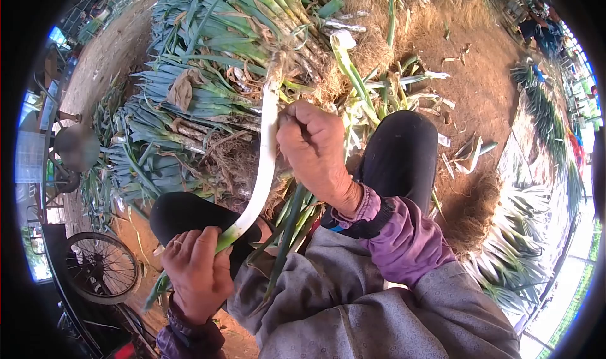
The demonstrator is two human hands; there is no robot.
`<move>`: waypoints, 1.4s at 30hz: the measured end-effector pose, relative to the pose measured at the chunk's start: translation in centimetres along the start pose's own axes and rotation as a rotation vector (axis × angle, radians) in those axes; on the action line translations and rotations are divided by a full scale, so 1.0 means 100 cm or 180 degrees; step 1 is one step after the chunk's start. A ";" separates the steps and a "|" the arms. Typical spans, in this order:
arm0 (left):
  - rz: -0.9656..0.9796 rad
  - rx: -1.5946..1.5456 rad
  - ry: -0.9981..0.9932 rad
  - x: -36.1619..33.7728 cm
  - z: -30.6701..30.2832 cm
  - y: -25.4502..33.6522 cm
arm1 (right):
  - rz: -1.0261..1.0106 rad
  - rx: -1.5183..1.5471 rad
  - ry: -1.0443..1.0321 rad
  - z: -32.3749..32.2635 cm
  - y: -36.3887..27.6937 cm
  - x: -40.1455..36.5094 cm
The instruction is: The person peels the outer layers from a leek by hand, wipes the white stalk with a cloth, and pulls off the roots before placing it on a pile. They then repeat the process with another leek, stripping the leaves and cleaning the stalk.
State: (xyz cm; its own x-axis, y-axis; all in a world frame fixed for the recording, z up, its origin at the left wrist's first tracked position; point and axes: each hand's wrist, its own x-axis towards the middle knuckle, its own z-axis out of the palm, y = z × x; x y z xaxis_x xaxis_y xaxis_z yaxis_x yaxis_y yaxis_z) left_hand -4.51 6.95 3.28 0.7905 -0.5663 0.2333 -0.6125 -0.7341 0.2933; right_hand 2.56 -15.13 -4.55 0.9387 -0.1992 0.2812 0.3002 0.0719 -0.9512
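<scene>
A long leek [266, 163] slants up in front of me, its white stalk bare and slightly curved, with its root end uppermost against the heap. My left hand [199, 267] is wrapped round its green lower part. Close beside the upper white stalk, my right hand [312, 141] is curled into a fist; what it holds, if anything, is hidden inside the fingers. Long green leaves [290, 233] hang between my knees. Behind the stalk lies a big heap of untrimmed leeks [208, 43] with dry leaves and brown roots.
Stripped leaves [423, 97] lie on the brown dirt floor [473, 94] past my right knee. Trimmed roots [473, 214] are piled at the right, near a row of cleaned leeks [514, 245]. A spoked wheel [101, 267] stands at the lower left.
</scene>
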 end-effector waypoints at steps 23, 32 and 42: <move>-0.0091 0.0758 0.0049 0.002 0.010 0.016 | 0.0301 -0.0081 -0.0273 -0.005 -0.006 -0.003; -0.1571 -0.1678 -0.0277 0.004 -0.013 -0.007 | 0.0042 -0.0089 0.0023 0.001 0.002 -0.002; -0.1813 -0.2213 -0.0212 -0.010 -0.034 -0.025 | -0.0703 -0.1329 -0.0045 -0.016 0.019 0.018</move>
State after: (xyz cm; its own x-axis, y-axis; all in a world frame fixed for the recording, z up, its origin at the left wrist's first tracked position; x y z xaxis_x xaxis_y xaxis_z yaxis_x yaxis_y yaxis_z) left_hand -3.80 10.59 5.51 0.9605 -0.2226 -0.1667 0.0243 -0.5300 0.8477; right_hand 4.58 -16.97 -6.09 0.8632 -0.1519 0.4814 0.4018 -0.3704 -0.8374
